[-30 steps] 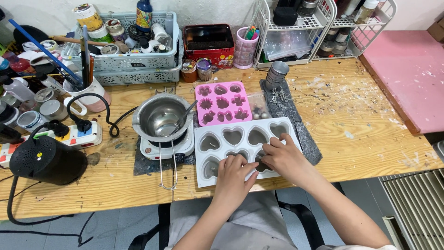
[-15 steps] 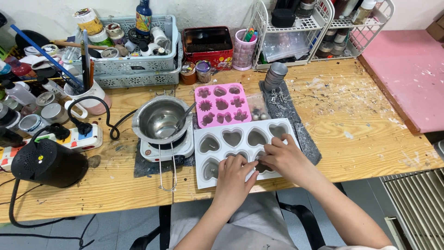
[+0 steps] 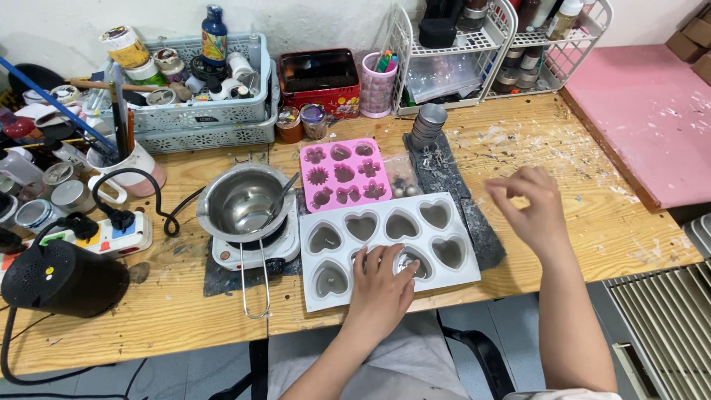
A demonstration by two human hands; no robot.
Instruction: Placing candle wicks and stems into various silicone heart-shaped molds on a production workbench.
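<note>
A white heart-cavity silicone mould (image 3: 385,241) lies on the wooden table in front of me. My left hand (image 3: 381,285) rests on its near edge, fingers pressing a small round metal piece (image 3: 406,261) at a near cavity. My right hand (image 3: 527,206) hovers to the right of the mould, above the table, fingers loosely curled and apart, holding nothing that I can see. A pink flower-cavity mould (image 3: 344,172) sits just behind the white one. A steel pot (image 3: 241,201) with a spoon stands on a small white hotplate (image 3: 252,252) to the left.
Grey baskets of jars (image 3: 200,118), a red tin (image 3: 322,74), a pink cup (image 3: 378,85) and a white wire rack (image 3: 474,52) line the back. A stack of metal cups (image 3: 429,126) stands behind the moulds. A black round device (image 3: 63,278) and power strip (image 3: 96,233) sit left; a pink board (image 3: 652,111) lies right.
My right hand has lifted off the white mould and moved right, away from it. My left hand has stayed on the mould's near edge.
</note>
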